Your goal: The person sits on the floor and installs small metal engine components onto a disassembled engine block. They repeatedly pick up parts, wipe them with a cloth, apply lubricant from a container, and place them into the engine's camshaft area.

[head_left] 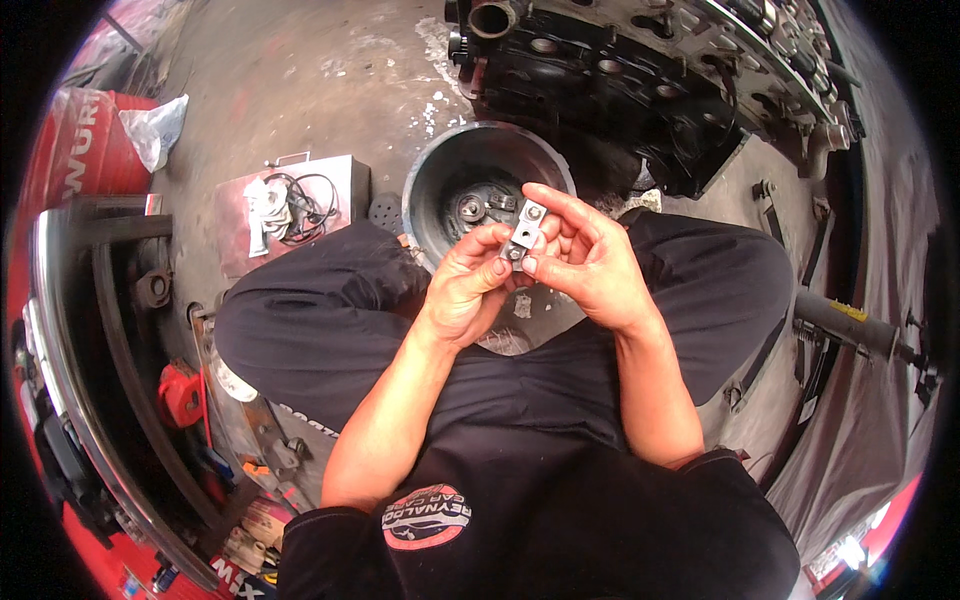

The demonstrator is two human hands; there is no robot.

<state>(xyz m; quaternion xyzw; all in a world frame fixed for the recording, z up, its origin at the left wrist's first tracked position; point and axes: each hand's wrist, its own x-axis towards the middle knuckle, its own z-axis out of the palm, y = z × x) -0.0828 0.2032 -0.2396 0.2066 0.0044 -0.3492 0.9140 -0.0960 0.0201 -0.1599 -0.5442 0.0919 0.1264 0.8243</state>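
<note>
Black shirt (pixel 600 530) nearest; our left hand (pixel 462 290) and right hand (pixel 592 265) pinch a metal block (pixel 523 239), grip closed; it seems rigid, light, perhaps oily, best held by its edges

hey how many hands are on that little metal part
2: left hand at the lower left of the small metal part, right hand at its top and right. No others show.
</note>
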